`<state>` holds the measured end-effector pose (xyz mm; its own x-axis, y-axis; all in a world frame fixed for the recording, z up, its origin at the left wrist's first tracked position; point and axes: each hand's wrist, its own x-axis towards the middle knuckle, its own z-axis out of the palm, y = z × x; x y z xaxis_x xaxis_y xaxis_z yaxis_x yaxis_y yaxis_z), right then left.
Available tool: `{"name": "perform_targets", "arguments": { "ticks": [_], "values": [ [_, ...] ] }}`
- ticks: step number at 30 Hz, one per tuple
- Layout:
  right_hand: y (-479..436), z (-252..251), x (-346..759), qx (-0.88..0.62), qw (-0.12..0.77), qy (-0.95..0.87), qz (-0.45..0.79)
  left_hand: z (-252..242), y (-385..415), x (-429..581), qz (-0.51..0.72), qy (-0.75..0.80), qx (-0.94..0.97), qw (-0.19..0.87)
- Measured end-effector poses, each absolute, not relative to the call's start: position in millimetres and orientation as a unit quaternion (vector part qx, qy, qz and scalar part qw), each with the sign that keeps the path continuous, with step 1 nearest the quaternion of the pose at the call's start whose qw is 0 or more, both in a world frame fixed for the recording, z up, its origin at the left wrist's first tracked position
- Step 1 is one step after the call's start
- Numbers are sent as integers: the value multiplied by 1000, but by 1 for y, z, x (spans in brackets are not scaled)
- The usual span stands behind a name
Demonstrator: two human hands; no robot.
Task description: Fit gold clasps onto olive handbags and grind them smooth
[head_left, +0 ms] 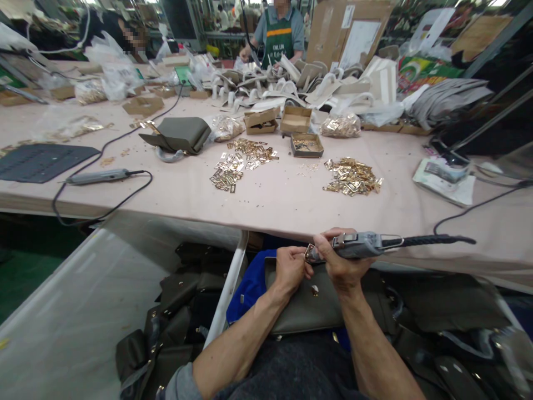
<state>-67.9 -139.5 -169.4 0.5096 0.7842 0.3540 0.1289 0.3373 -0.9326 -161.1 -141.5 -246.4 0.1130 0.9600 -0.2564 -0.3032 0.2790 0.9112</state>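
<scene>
My right hand [343,266] is wrapped round a grey electric screwdriver [360,245], whose black cord runs off to the right. The tool's tip points left, at a small gold metal plate [308,253]. My left hand [291,269] pinches that plate with its fingertips, close against the tip. Below both hands an olive-green handbag [308,311] lies across my lap, with a small shiny metal fitting [315,290] on it. Whether the plate is joined to the bag is hidden by my fingers.
Gold metal plates [353,176] and more frames [229,172] lie heaped on the pink table [283,214]. Small boxes [307,145], a finished-looking bag [179,133] and a second screwdriver [97,176] stand there too. White bins [233,283] hold dark bags. A co-worker [278,33] stands across.
</scene>
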Motion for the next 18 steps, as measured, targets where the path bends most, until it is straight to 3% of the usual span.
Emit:
{"name": "perform_targets", "arguments": {
  "ticks": [5,11,18],
  "values": [
    [-142,-155,-58,-484,689,-478,250,-248,-143,-161,493,458,336,659],
    [-143,-119,-13,-363,788,-390,309,-244,-143,-161,511,451,323,657],
    [-142,-143,34,-353,819,-218,396,-224,-153,-164,526,467,371,606]
  ]
}}
